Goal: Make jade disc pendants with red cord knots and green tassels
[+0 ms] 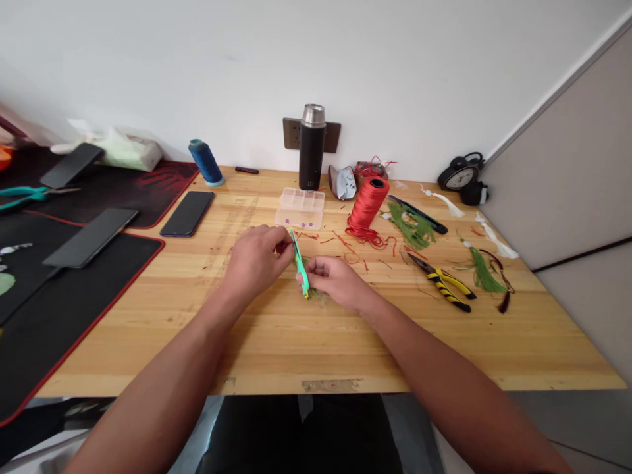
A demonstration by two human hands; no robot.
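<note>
My right hand [336,280] grips a pair of scissors [301,268] with green handles, its blades pointing away from me toward my left fingertips. My left hand [257,257] is closed in a pinch beside the blades. A bit of dark red shows between its fingers, but what it holds is mostly hidden. Some green threads [316,292] stick out below the scissors, next to my right hand. Just beyond both hands lies a clear compartment box [301,203] with a few purple beads. Red cord scraps [348,247] are scattered to the right.
A black flask [312,155] stands at the back, with a red thread spool [368,205] to its right. Yellow-black pliers [444,283], a utility knife [424,217] and green tassels [486,270] lie right. Left are a phone [187,214] and a blue spool [206,162].
</note>
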